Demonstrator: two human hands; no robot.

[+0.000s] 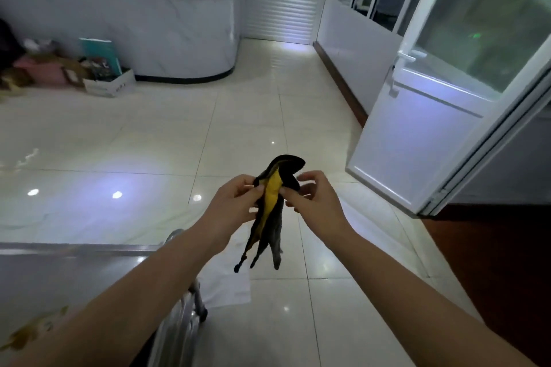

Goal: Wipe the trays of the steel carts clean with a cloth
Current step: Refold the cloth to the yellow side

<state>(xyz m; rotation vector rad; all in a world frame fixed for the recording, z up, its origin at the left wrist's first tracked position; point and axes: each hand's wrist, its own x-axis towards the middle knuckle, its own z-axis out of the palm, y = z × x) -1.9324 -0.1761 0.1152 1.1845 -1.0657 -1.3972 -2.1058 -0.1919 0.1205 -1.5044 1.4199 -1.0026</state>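
- Glossy pale tiled floor (143, 140) spreads through the room; a curved white counter (149, 30) stands at eleven o'clock, an open white glazed door (432, 116) at two o'clock.
- One steel cart (89, 271), its tray at eight o'clock.
- Two bare forearms reach forward; the left hand (235, 202) and right hand (313, 202) each pinch one black-and-yellow cloth (269, 205), dangling between them above the floor, apart from the cart.

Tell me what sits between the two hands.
In the head view, the black-and-yellow cloth hangs between the left hand and the right hand; both pinch its upper part, above the tiled floor.
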